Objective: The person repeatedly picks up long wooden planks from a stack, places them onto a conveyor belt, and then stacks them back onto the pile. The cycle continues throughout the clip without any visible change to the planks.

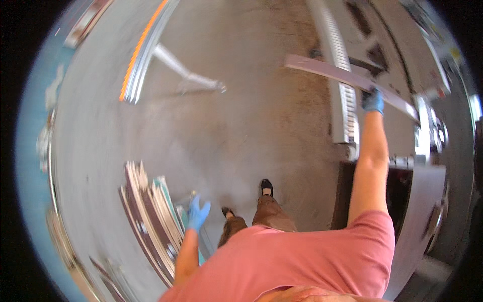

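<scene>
Gripping a long flat grey strip of board (pixel 347 76) near its middle, the right hand (pixel 373 100), in a blue glove, is closed around the strip's lower edge with the arm stretched straight out ahead. The strip runs slantwise from upper left to lower right, crossing over a long pale metal roller rail (pixel 344 108) that leads away across the grey concrete floor (pixel 241 126). One end of the strip juts out over bare floor to the left of the rail; the other reaches toward a white machine part (pixel 422 123) at the right.

The left hand (pixel 197 214), also in a blue glove, is open with its fingers spread and holds nothing. It hangs low at the person's side, well apart from the strip, just beside the upper right edge of a leaning stack of flat panels (pixel 151 221) in brown, cream and teal that stands on edge on the floor.

A dark brown cabinet or bench (pixel 420 211) stands under the right arm, near the rail's near end. Far off at the upper left lies a long curved metal rail with an orange stripe (pixel 143 48), and a white angled leg or strut (pixel 186 70) rests on the floor beside it. A teal wall band (pixel 31 151) lines the left rim of the view. Motion blur hides any labels or signs.
</scene>
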Demonstrator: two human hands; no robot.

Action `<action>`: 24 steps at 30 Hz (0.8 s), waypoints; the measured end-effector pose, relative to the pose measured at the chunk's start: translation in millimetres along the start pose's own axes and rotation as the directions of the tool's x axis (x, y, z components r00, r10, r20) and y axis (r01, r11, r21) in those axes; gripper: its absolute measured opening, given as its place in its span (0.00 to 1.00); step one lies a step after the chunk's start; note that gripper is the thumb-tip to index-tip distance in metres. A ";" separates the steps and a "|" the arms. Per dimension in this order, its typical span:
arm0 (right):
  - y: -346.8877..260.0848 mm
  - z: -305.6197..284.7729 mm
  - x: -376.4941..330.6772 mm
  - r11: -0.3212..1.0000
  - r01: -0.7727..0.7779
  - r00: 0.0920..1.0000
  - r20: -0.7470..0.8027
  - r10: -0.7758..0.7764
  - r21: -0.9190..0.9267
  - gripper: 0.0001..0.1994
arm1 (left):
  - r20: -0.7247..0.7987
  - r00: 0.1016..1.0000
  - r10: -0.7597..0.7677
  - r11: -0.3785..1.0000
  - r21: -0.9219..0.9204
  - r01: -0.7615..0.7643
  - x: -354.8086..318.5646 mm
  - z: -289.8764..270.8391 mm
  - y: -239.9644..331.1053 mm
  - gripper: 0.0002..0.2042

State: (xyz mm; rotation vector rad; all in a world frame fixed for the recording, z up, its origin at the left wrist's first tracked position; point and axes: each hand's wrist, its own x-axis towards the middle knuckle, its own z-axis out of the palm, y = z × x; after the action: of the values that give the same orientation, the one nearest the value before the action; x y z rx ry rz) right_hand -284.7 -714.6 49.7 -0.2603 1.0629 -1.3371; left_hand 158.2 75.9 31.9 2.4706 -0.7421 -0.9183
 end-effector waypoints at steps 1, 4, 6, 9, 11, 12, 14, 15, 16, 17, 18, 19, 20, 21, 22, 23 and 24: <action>1.4 -3.4 -2.0 0.996 0.086 0.993 0.083 -0.084 -0.030 0.18 | 0.026 1.000 -0.001 1.000 -0.027 0.002 1.1 -2.4 19.1 0.35; -5.3 -5.6 -31.2 0.994 -0.045 0.989 0.136 0.059 -0.105 0.22 | -0.149 0.964 0.222 0.964 0.182 -0.194 1.3 -10.6 101.3 0.35; -0.7 -4.2 -73.9 0.991 0.014 0.951 0.306 0.028 -0.136 0.20 | -0.296 0.854 0.427 0.901 0.213 -0.377 -2.8 -26.0 165.4 0.36; 12.0 15.8 -154.7 0.988 0.060 0.973 0.229 -0.027 -0.141 0.20 | -0.369 0.643 0.671 0.741 0.314 -0.593 -18.7 -56.7 246.2 0.37; 39.7 23.5 -219.7 0.987 0.132 0.930 0.356 -0.090 -0.096 0.23 | -0.379 0.528 0.759 0.645 0.333 -0.688 -32.1 -71.9 277.9 0.38; 59.8 29.6 -253.2 0.974 0.165 0.912 0.399 -0.092 -0.154 0.22 | -0.368 0.501 0.783 0.617 0.358 -0.701 -38.4 -79.0 284.7 0.37; 110.4 35.6 -327.8 0.954 0.188 0.842 0.538 -0.034 -0.234 0.19 | -0.378 0.461 0.803 0.591 0.412 -0.693 -46.1 -89.9 283.1 0.37; 139.4 37.4 -366.8 0.932 0.178 0.891 0.454 -0.016 -0.316 0.16 | -0.363 0.493 0.791 0.611 0.421 -0.670 -47.4 -94.7 272.5 0.37; 166.6 37.9 -404.4 0.912 0.163 0.914 0.406 0.005 -0.378 0.13 | -0.349 0.523 0.778 0.629 0.430 -0.648 -49.1 -96.4 259.9 0.37; 194.3 39.7 -443.7 0.865 0.194 0.890 0.455 0.044 -0.463 0.10 | -0.336 0.553 0.763 0.646 0.438 -0.625 -49.9 -100.0 241.0 0.38; 219.5 41.4 -483.1 0.816 0.201 0.881 0.464 0.092 -0.543 0.08 | -0.310 0.599 0.738 0.671 0.433 -0.602 -52.2 -104.2 216.5 0.38; 246.7 41.6 -523.1 0.804 0.210 0.866 0.488 0.111 -0.556 0.09 | -0.283 0.644 0.710 0.695 0.425 -0.579 -54.5 -108.0 189.7 0.38; 278.6 42.0 -564.1 0.790 0.200 0.868 0.478 0.131 -0.580 0.12 | -0.232 0.709 0.666 0.727 0.413 -0.548 -56.2 -112.3 161.2 0.39; 308.1 41.9 -602.7 0.800 0.150 0.858 0.478 0.187 -0.582 0.14 | -0.189 0.749 0.636 0.746 0.402 -0.532 -60.9 -117.1 128.5 0.39; 334.4 42.3 -637.5 0.828 0.100 0.808 0.531 0.256 -0.551 0.16 | -0.190 0.793 0.579 0.790 0.369 -0.489 -66.7 -121.9 95.2 0.36; 360.0 41.1 -671.2 0.792 0.107 0.798 0.527 0.292 -0.601 0.17 | -0.238 0.818 0.523 0.838 0.317 -0.444 -74.1 -127.5 60.2 0.34; 387.8 39.1 -705.3 0.752 0.103 0.792 0.511 0.334 -0.651 0.19 | -0.246 0.862 0.443 0.886 0.266 -0.379 -82.6 -136.6 19.8 0.31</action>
State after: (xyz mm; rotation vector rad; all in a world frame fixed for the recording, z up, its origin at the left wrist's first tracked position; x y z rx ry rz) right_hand 91.0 -6.6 132.9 -1.0635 0.9243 -0.6145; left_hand 192.3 134.7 177.7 2.3961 -1.2458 -0.3077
